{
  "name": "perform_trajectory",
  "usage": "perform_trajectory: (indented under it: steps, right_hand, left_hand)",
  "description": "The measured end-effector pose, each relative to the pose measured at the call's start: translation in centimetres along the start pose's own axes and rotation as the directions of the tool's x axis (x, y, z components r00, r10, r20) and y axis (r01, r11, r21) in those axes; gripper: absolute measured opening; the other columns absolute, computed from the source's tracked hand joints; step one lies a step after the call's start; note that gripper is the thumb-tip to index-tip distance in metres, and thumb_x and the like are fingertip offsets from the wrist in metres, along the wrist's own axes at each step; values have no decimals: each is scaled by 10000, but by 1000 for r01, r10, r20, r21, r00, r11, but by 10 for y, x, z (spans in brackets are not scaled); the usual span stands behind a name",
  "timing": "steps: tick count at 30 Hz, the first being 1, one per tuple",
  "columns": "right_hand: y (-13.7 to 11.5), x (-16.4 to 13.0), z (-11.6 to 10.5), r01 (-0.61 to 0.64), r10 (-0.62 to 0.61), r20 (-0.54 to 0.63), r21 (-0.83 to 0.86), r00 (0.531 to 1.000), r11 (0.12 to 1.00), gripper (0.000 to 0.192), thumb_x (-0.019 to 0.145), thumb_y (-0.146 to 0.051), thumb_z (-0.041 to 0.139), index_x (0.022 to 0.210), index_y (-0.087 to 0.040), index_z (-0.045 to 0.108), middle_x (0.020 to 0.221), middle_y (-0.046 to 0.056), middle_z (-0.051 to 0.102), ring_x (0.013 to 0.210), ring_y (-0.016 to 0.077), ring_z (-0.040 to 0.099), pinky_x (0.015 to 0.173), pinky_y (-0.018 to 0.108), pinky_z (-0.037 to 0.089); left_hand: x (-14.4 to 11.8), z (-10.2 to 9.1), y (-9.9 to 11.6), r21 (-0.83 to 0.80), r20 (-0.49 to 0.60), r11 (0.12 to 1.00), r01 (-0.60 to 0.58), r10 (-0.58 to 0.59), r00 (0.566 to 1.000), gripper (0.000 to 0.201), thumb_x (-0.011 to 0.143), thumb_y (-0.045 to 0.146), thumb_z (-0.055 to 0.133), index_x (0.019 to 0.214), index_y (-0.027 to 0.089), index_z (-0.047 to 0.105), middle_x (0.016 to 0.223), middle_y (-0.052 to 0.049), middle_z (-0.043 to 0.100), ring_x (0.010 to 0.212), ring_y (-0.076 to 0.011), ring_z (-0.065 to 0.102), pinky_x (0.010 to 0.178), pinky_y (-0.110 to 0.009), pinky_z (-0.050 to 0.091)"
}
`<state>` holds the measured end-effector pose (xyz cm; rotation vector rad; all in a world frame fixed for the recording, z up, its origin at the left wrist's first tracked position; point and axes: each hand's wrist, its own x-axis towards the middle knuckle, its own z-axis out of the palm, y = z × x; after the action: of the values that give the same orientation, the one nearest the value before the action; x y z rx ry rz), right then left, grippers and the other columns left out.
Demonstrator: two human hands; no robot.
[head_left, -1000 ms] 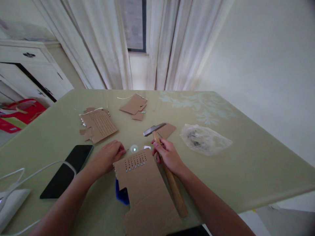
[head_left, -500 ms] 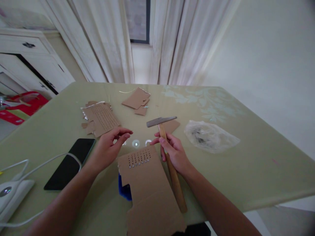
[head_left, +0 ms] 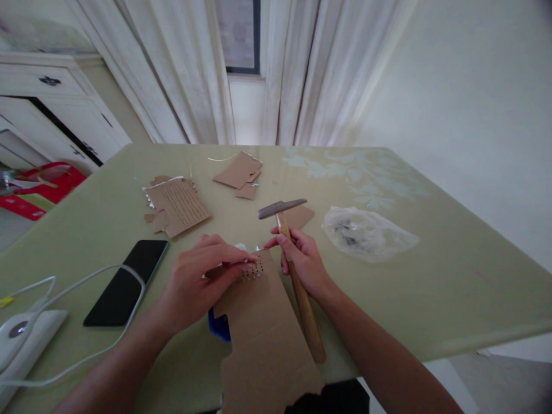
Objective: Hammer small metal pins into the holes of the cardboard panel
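A hammer with a wooden handle is gripped by my right hand, fingers closed around the upper handle, its metal head pointing up and away. My left hand pinches what looks like a small nail, its round silver head just showing at the fingertips. Those fingertips are over the punched end of a brown cardboard piece. Rows of dark holes and a row of silver dots mark that end; my left hand covers part of them. Beneath the cardboard's left edge a blue object shows partly.
A clear plastic bag with small dark contents lies on the right. Perforated cardboard and cardboard scraps lie farther back. On the left are a black phone, a white cable and a white power strip.
My left hand has moved right and down, from beside the cardboard to over its holes, its fingertips still pinched. My right hand and the hammer have stayed almost in place.
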<state>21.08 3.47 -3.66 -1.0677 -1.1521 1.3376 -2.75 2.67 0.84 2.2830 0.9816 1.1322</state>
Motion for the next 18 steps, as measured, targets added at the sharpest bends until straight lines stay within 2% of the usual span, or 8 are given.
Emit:
perform_trajectory:
  steps: [6,14,18]
  right_hand:
    - [7,2,-1,9,-9,0,19,1000,1000,384,961,-518,707,1135,-178,678,924,56,823,408,73,505,403,231,398]
    - [6,3,0,25,-25,-9,16,1000,1000,373,965,-510,698,1132,-177,685,919,50,814,413,69,503,407,225,407]
    - [6,3,1,21,-21,-9,21,1000,1000,374,963,-508,699,1122,-171,679,914,55,810,406,67,495,398,224,399]
  left_hand:
    - [3,10,14,30,35,1000,7,-8,999,45,985,237,785,1010,254,817,686,52,696,585,-114,550,653,-309,413]
    - [1,15,11,85,75,996,34,-41,996,37,997,244,768,1017,258,796,741,58,715,612,-115,565,692,-320,397]
    - [1,16,10,83,49,996,40,-44,998,30,998,253,761,1004,255,790,713,61,682,594,-114,546,670,-313,393]
